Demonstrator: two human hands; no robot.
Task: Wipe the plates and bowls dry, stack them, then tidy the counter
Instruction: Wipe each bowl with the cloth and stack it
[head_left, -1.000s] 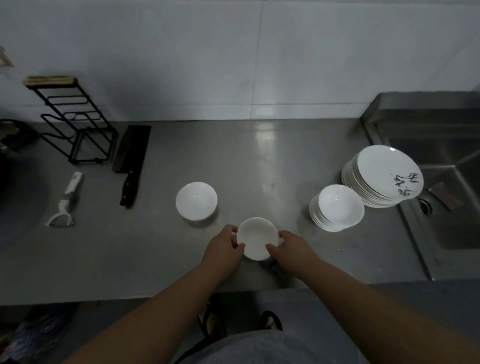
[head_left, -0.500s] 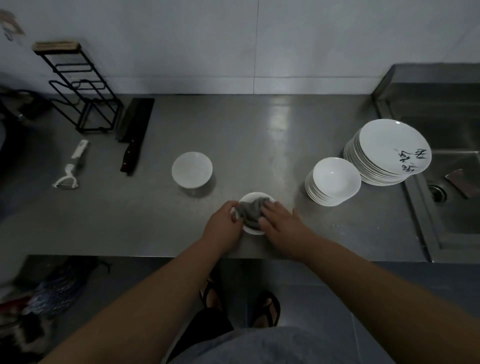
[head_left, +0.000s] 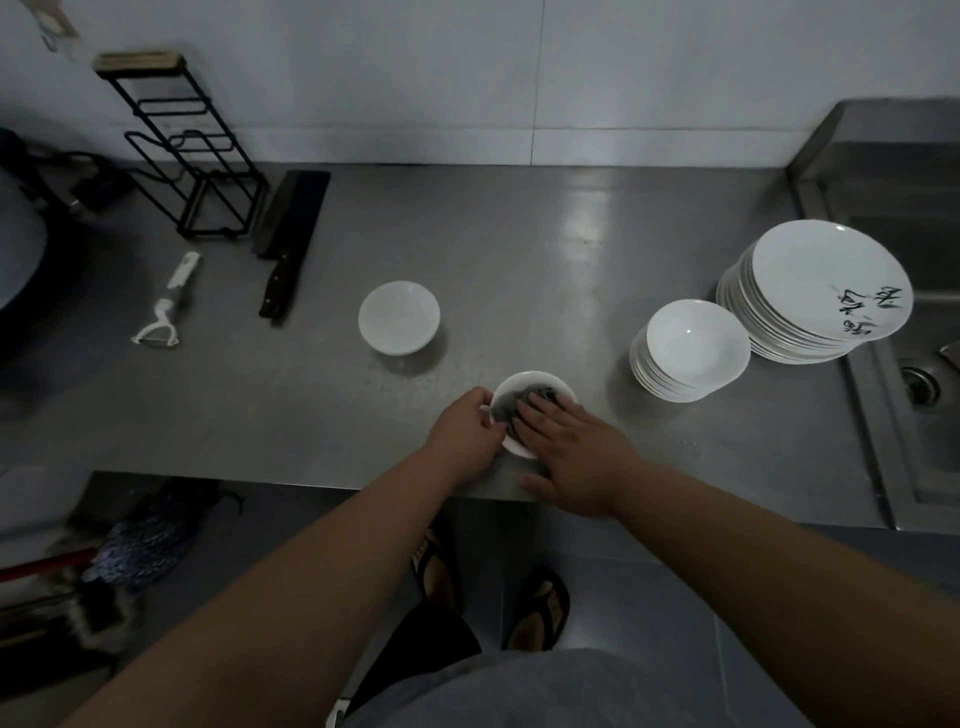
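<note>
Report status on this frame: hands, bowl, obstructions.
Left hand gripping small bowl rim at counter edge. Right hand pressing grey cloth inside it. Nothing blocking.

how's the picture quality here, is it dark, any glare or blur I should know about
Head view: dim overall, with soft glare streaks on the steel counter; wide-angle bending tilts the plate stack and knife rack outward; the floor clutter at lower left is smeared; the hands and bowl stay fairly sharp.

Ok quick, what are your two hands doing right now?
Left hand: closed on the rim of the small white bowl, holding it steady.
Right hand: open and flat, fingers pressing the grey cloth into that bowl.
</note>
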